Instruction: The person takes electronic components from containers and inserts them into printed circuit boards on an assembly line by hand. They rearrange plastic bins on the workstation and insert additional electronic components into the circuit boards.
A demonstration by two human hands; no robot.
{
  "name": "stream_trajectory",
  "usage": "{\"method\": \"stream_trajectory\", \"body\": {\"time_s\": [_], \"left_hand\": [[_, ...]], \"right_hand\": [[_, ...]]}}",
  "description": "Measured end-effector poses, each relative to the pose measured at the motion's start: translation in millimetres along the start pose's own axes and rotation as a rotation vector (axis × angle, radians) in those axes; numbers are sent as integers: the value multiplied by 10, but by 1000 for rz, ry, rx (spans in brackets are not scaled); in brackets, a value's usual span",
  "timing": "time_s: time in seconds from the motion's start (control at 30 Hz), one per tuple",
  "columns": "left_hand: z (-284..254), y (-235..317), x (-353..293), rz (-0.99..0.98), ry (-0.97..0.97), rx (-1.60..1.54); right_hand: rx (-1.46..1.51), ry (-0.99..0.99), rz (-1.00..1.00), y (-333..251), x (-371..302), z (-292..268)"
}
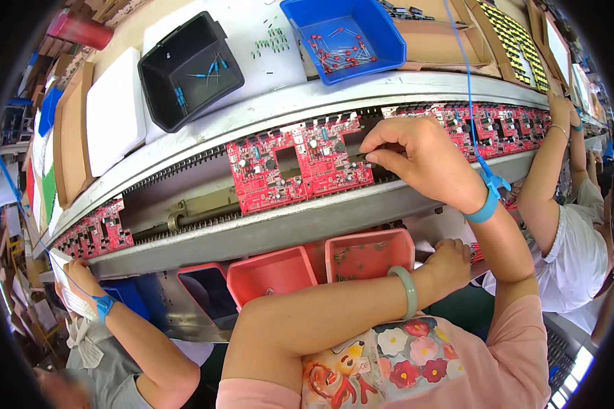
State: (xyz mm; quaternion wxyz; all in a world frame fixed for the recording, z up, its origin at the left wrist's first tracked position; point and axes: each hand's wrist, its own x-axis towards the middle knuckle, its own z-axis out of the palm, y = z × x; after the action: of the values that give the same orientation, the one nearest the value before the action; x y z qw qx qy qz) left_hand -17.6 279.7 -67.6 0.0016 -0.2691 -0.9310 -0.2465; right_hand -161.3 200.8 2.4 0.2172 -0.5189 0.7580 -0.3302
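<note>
Over the conveyor, my right hand (430, 160) has its thumb and forefinger brought together in a pinch, and whatever is between them is too small to make out. Its fingertips are just right of a red circuit board panel (273, 178) with black, white and blue components. A blue wrist strap (484, 208) with a cord circles my right wrist. My left hand (450, 262) is curled closed below the conveyor's near rail, to the right of a pink bin (370, 251) with small parts; its grip is hidden. My left wrist wears a pale green bangle (406, 293).
Beyond the conveyor stand a black bin (184, 75) with blue resistors and a blue bin (348, 41) with red components. More red boards (512, 126) lie to the right. Another pink bin (273, 273) sits below the rail. Co-workers' arms reach in at left (140, 341) and right (542, 184).
</note>
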Motion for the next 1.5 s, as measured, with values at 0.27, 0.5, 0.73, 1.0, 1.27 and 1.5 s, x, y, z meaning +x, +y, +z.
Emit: {"method": "stream_trajectory", "body": {"time_s": [0.27,0.5,0.73,1.0,1.27,1.5], "left_hand": [[-522,-17,-247,41,81,-126],[-1186,-75,-558,-36,163,-386],[-1830,-275,-1090,-150,108,-665],[-1890,-412,-1680,-494,367,-663],[-1771,-768,-1880,-777,649,-336],[-1682,-1133,-1772,-812,677,-206]], "right_hand": [[-36,1,40,-21,16,17],[-168,66,-80,-46,23,78],[-261,114,-153,-128,-62,122],[-262,124,-147,-122,-31,165],[-371,79,-51,-201,13,207],[-380,158,-129,-189,-64,262]]}}
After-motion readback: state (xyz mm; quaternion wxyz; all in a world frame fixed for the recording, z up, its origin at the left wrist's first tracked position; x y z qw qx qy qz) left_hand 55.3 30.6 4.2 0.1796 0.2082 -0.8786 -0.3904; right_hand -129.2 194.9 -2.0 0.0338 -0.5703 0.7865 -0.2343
